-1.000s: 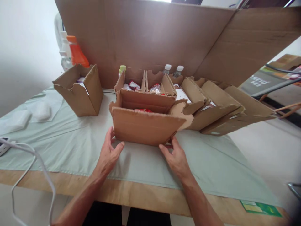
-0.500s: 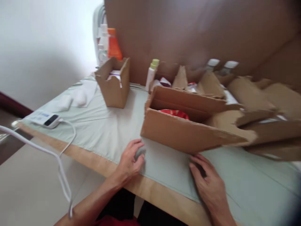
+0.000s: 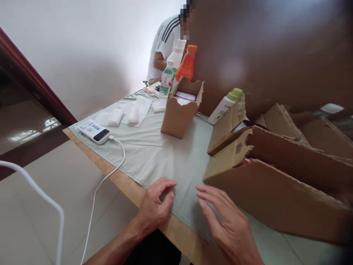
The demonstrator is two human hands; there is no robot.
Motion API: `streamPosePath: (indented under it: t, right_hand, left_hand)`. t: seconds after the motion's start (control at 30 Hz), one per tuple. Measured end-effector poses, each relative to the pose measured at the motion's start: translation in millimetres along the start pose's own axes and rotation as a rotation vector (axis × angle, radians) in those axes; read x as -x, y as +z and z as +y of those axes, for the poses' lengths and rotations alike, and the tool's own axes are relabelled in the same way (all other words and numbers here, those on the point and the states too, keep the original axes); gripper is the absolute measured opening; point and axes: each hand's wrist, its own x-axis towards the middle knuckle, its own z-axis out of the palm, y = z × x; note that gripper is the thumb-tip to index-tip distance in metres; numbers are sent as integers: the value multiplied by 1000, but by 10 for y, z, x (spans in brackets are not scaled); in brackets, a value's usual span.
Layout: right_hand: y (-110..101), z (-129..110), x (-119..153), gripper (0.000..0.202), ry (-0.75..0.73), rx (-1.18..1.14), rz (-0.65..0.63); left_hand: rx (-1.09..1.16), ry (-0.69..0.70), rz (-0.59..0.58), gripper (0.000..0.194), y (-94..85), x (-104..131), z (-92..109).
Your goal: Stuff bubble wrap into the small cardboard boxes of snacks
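Observation:
My left hand (image 3: pixel 157 200) rests near the table's front edge, fingers bent, thumb apart from them, nothing between. Across a small gap, my right hand (image 3: pixel 224 217) hovers over or lies on the pale green cloth (image 3: pixel 149 162), fingers stretched and empty. Just beyond the right hand is a long open cardboard box (image 3: pixel 273 198), with a bit of red showing inside. Another cardboard box (image 3: pixel 224 132) stands behind it. A smaller upright cardboard box (image 3: pixel 176 119), holding white and purple packs, stands farther back at the middle.
A white power bank (image 3: pixel 93 131) with a cable lies at the left edge. Near it are white wrapped pieces (image 3: pixel 133 115). Behind stand an orange bottle (image 3: pixel 187 64), a clear bottle (image 3: pixel 166 79) and a green-capped bottle (image 3: pixel 224 106). A person in a white shirt (image 3: pixel 165 40) is at the far end.
The view has swung left, bringing the person and more bottles into sight. My right hand has come away from the long box and nearer my left hand.

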Motion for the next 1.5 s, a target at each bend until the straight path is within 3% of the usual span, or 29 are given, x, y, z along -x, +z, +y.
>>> streamPosePath:
  t: [0.13,0.3,0.4,0.5,0.6,0.73,0.87,0.93,1.07,1.17,1.23,1.37,1.43,1.5]
  right_hand:
    - [482,-160,-1089,24,-116,-86,-189]
    - [1356,-320,-2340,53,-135,74,-446]
    - [1858,-377,-2849,72,-113,183,-501]
    - [2164,-345,-3071,57,-69,196,-513]
    - [2140,-249,-2986,40,-31,161,-455]
    - [1717,-150,-2615,41,-30,98,-367]
    - [1460,-234,-2438,50,-25,95,-457]
    - [1541,-350,-2509,57,-27,120,-531]
    - [1951,-542,-2827,54,9,100,-577]
    - [2164,-519,-2994,43,95,63,-553]
    - [2143,-444,-2986,43,127,39,-491]
    - [1680,-320,-2592,47,106,-221,-267]
    - [1319,-299,-2205,43,132,-494,-168]
    - [951,-291,-1732,41,242,-697,-130]
  left_hand:
    - [35,84,-46,29,25,29,-27]
    - [81,160,28,31,70,34,-119]
    - [103,201,49,33,104,28,-196]
    - [117,202,44,33,119,21,-234]
    - [152,183,60,34,98,6,-212]
    - [175,127,80,33,55,-14,-131]
    - [123,105,72,28,51,-3,-70]
    - [91,97,78,26,59,8,-65]
    - [68,98,65,23,64,2,-88]
    - [68,120,67,22,68,-10,-107]
    - [90,113,67,25,72,0,-119]
    - [201,-18,81,25,64,68,-163]
    - [317,-145,134,28,46,85,-186]
    - [499,-234,233,44,22,62,-176]
